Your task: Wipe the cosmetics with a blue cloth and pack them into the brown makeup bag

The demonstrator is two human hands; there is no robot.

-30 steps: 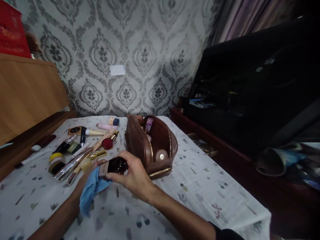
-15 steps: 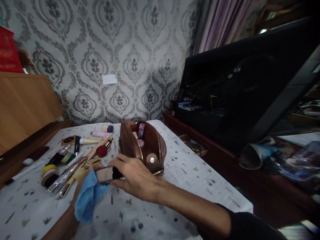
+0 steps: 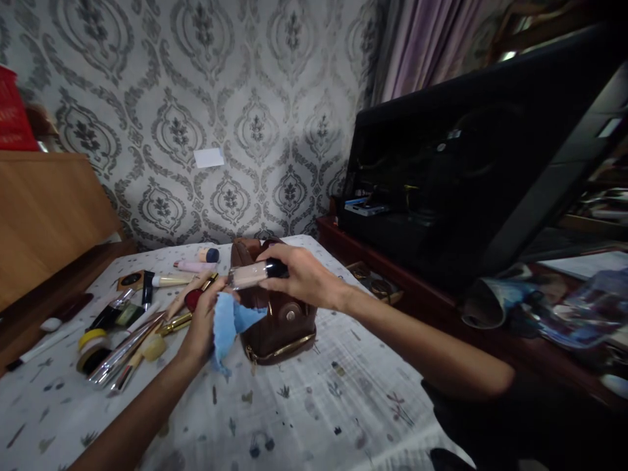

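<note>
Facing a wide wall of grey patterned wallpaper (image 3: pixel 230 98) and, to its right, a large black panel (image 3: pixel 441 196). Working over a cloth-covered worktop (image 3: pixel 373 399), white with small prints, next to a wooden cabinet (image 3: pixel 44 216) at the far left. Seeing a purple curtain (image 3: pixel 417 46) in the upper right, above the panel. Having a brown bag (image 3: pixel 279 333) standing upright near the middle of the worktop, front zip facing this way, mouth mostly hidden behind the right hand (image 3: pixel 307 278). Reaching in with that hand from the right, fingers grasping a bottle (image 3: pixel 249 275) at its black cap end. Stretching the left hand (image 3: pixel 201 327) in from the lower left, fingers gripping a blue cloth (image 3: pixel 230 330) hanging in front of the bag's left side. Holding the bottle, clear with beige contents, nearly level and raised over the bag's left part, base pointing to the left hand; unable to tell whether the left fingertips touch it. Showing, left of that hand, a loose spread of cosmetics: slim silver pieces (image 3: pixel 115 353), a cream tube (image 3: pixel 171 280), a pink tube (image 3: pixel 195 266), a yellow-topped jar (image 3: pixel 93 339), a gold tube (image 3: pixel 176 323) and, smallest, a round red piece (image 3: pixel 193 299).
</note>
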